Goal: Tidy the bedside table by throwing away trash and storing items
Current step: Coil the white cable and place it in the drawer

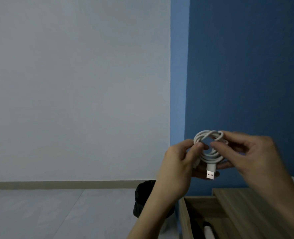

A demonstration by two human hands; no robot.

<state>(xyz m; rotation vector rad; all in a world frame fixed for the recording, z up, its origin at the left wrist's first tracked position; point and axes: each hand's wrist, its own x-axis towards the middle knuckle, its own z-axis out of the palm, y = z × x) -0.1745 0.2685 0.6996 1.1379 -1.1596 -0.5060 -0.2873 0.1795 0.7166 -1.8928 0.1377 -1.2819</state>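
Observation:
A white USB cable (pixel 210 147) is coiled into a loose bundle and held up in front of the blue wall, its USB plug (pixel 210 173) hanging down. My left hand (pixel 177 163) pinches the left side of the coil between thumb and fingers. My right hand (pixel 251 152) pinches the coil's upper right side, with its other fingers curled behind the loops. Below them stands the wooden bedside table (pixel 242 204), its drawer (pixel 185 218) pulled open to the left.
Inside the open drawer lie a dark object and a white one (pixel 209 232), only partly visible. A black bin (pixel 139 199) sits on the floor left of the table, largely behind my left forearm. A pale wall and grey floor fill the left side.

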